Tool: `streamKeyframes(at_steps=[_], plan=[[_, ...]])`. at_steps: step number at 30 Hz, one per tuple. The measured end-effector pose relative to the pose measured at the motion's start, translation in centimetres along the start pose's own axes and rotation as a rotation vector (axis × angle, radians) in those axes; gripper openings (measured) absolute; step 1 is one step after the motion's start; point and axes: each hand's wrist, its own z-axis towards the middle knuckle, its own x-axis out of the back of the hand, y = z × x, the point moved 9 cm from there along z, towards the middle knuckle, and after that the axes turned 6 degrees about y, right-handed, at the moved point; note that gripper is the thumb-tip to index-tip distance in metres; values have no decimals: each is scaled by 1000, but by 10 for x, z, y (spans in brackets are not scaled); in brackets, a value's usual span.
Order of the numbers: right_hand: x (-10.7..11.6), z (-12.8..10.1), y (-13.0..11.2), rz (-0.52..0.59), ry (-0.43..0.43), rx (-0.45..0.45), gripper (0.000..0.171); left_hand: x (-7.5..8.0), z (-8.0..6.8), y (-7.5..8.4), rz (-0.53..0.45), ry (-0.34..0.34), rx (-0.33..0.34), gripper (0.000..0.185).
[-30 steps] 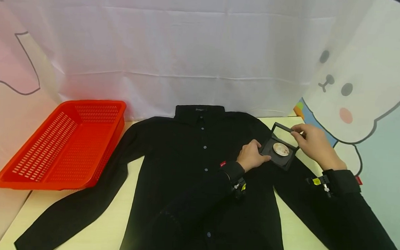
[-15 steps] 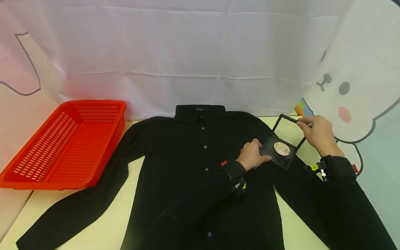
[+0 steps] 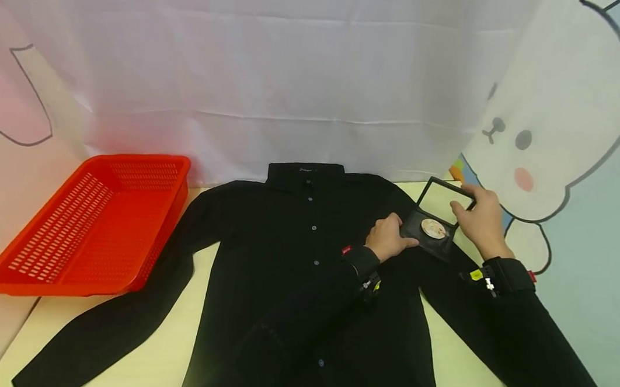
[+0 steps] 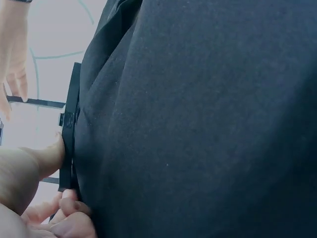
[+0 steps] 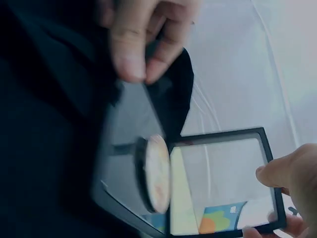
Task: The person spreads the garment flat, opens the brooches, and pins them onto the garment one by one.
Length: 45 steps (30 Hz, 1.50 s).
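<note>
Holding the case (image 3: 428, 230) on the shirt (image 3: 306, 257), your left hand (image 3: 389, 240) pinches its base while your right hand (image 3: 477, 217) fingers grip the raised lid (image 3: 445, 199); next, I think, reach carefully for the badge (image 3: 433, 228).

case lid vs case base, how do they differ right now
The lid is a clear pane in a black frame, raised open and held by the right hand. The base lies on the black shirt, carries a round badge, and is steadied by the left hand. Both have black, square frames.
</note>
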Motion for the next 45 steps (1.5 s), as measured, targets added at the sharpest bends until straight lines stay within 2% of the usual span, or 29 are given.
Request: streamKeyframes(at_steps=[4,8,11,13,16,19,23,26,28,31,35,38,40,42,45], plan=[[-5,-8,-1,35,-11,-18,59,3,3,3,-21,27,-16,49],[-2,-18,1,23,11,36,62,-4,-1,19,-76,-7,-115,39],[-1,-24,4,5,36,58,62,-8,-7,32,-75,-36,-194,31],[-1,-25,9,4,52,25,63,-10,-11,38,-57,-49,-231,29],[2,-24,18,24,87,-58,68,-13,-15,43,-36,-67,-257,29],[3,-23,28,38,85,-153,73,-16,-16,44,-14,-80,-271,30],[-3,-24,40,37,15,-254,78,-19,-16,42,29,-125,-287,35],[-8,-28,44,0,-36,-275,74,-24,-17,40,55,-178,-307,42],[-13,-30,43,-40,-79,-253,69,-25,-19,39,57,-206,-327,46],[-23,-33,36,-117,-158,-173,65,-22,-24,36,34,-221,-358,48],[-33,-36,29,-186,-233,-67,62,-9,-37,34,23,-223,-454,50],[-36,-38,27,-199,-254,-23,55,5,-50,28,80,-228,-532,54],[-37,-39,27,-195,-253,-2,51,16,-59,21,121,-229,-557,57],[-37,-39,28,-192,-250,15,50,26,-67,11,162,-220,-561,61],[-36,-40,29,-197,-239,46,48,40,-77,-3,260,-177,-531,73]])
